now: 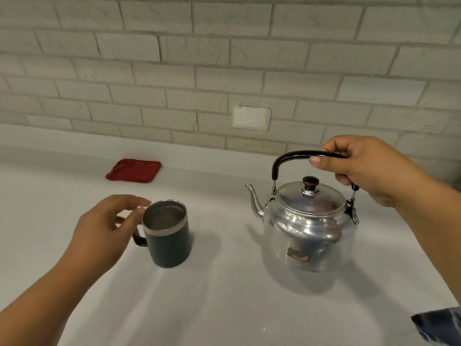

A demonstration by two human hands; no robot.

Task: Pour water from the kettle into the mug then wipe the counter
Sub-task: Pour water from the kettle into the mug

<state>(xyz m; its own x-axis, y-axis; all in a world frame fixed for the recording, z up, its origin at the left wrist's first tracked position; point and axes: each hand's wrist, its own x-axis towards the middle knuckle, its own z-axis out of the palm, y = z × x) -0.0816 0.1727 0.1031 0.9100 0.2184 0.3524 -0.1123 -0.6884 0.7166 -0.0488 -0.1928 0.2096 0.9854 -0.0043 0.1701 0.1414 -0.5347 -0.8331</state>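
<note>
Counter [224,308]: mug [169,245] bare steel inside; right hand [361,168] grips lidded kettle [309,236].

1 silver kettle [309,236] with 1 black arched handle [291,156], 1 spout [255,199], 1 lid [291,199] and 1 knob [310,183], 1 dark mug [169,248], 1 folded red cloth [133,170], 1 pale surface [224,308], 1 white wall plate [251,118], 2 hands, 1 left hand [104,227], 1 right hand [369,171]

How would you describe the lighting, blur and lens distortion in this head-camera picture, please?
Head view: soft, even light, with faint diffuse shadows on the counter beside mug and kettle; the kettle's polished body shows bright reflections and a smeared lower half; the left hand is slightly blurred; wide-angle distortion bows the brick wall.
</note>
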